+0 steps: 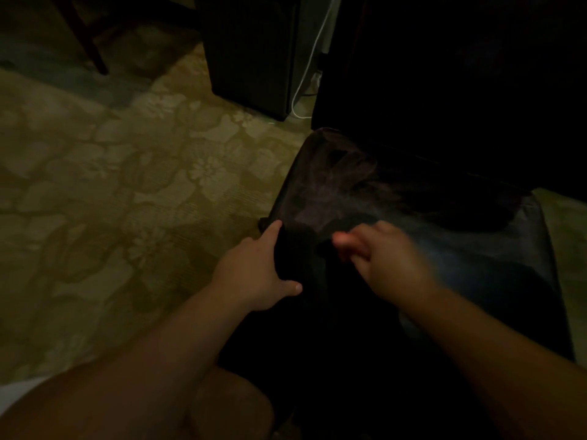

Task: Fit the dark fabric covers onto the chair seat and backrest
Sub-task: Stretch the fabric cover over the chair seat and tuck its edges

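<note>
The dark fabric cover point(324, 198) lies bunched over the chair seat point(508, 249) (its left part), wrinkled, faintly sheened.

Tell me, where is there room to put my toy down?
The carpet left of the seat lies bare, out to the dark box. The seat's near-left corner is crowded: left hand and right hand work the cover there.

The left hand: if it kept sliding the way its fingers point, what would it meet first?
Probably more of the dark cover along the seat's left edge, which the left hand grips; the picture is too dim for depth.
</note>
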A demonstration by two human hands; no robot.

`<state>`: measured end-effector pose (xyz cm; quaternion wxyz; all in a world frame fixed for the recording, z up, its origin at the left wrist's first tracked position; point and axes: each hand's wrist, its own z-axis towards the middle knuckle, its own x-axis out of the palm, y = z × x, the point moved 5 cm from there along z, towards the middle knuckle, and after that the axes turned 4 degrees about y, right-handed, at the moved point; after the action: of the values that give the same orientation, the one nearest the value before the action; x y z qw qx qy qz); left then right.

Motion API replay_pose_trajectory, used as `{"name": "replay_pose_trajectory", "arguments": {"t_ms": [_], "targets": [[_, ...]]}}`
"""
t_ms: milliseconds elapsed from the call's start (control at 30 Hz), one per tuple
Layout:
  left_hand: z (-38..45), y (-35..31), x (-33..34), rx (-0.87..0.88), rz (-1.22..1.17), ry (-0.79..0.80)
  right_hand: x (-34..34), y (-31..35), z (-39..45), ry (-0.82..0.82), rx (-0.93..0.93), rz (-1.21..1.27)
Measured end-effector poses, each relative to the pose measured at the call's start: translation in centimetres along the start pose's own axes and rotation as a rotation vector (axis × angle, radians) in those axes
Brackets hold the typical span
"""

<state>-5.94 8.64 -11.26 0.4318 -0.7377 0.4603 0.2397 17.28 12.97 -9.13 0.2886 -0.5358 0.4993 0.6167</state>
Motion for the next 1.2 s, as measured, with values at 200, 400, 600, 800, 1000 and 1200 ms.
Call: {"name": "replay_pose_trajectory", "arguments": {"t_ms": [200, 400, 600, 800, 1000, 1200], "targets": [[0.3, -0.1, 0.4, -0.080, -0.012, -0.083, 1.0, 6.8, 6.2, -0.196, -0.032, 0.046], [-0.7, 0.9, 0.5, -0.179, -0.155, -0.157, 1.3, 6.6, 5.1, 0.111, -0.255, -0.059], [-0.4, 0.7, 0.7, -0.214, -0.123, -0.202, 1.1, 7.1, 9.0, -0.133, -0.025, -0.099], [-0.5, 1.0, 1.1, -0.224, -0.093, -0.227, 2.3, 9.5, 5.7, 0.002, -0.300, -0.054], [0.3, 0.8, 1.1, -0.206, -0.124, -0.195, 0.2, -0.3, -3.5, -0.042, -0.157, -0.066], [-1.3, -8.5, 1.0, -0.047, 0.270, -0.256, -2.4, -11.9, -14.5, -0.015, 0.207, -0.251]]}}
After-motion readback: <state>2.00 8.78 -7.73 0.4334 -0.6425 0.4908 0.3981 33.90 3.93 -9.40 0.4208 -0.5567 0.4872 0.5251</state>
